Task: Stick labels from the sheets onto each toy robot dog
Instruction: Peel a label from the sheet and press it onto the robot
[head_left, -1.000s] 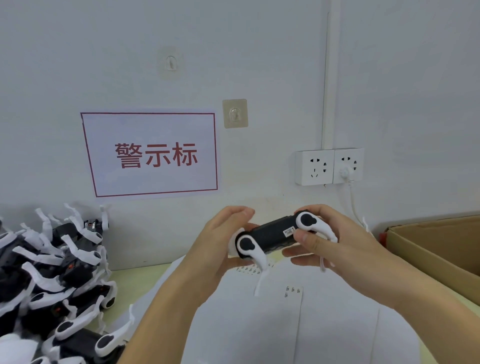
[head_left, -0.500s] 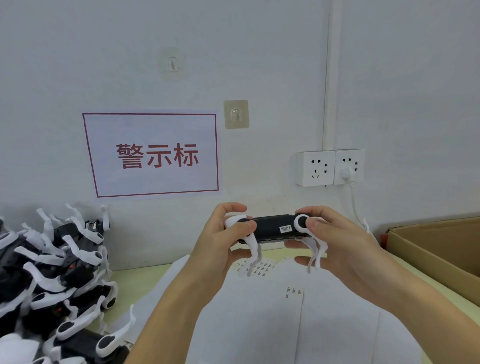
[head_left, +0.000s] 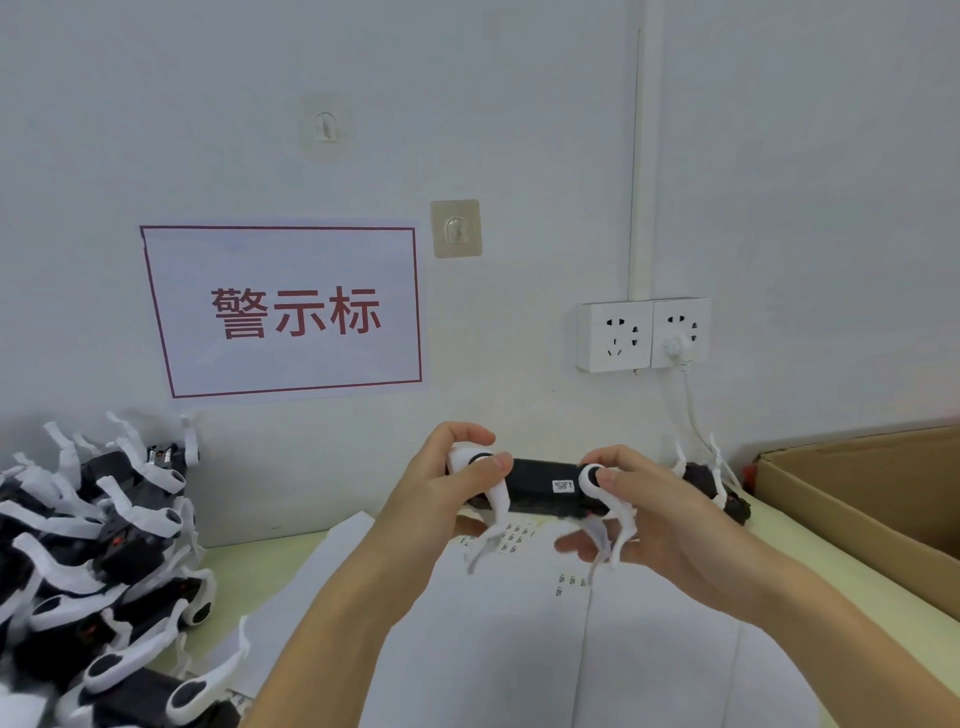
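Wall sign (head_left: 291, 312) reads "警示标" in red, red border. Small white label (head_left: 562, 486) on the black body of the toy robot dog (head_left: 540, 488): text looks like "BATTERY", rest too small to read.

Dog is held up above the worktop (head_left: 239, 571), body level, white legs hanging down. Left hand (head_left: 441, 499) grips its left end, fingers (head_left: 462, 434) curled over the top, thumb on the white hip joint. Right hand (head_left: 660, 519) grips the right end, thumb beside the other white joint, fingers wrapped underneath. Label sits between the two hands, closer to the right thumb.

Label sheets (head_left: 519, 623) lie on the worktop under the hands, a few small printed labels left on them. Pile of dogs (head_left: 93, 545) at left, one more dog (head_left: 711, 483) behind the right hand, cardboard box (head_left: 857, 499) at right.
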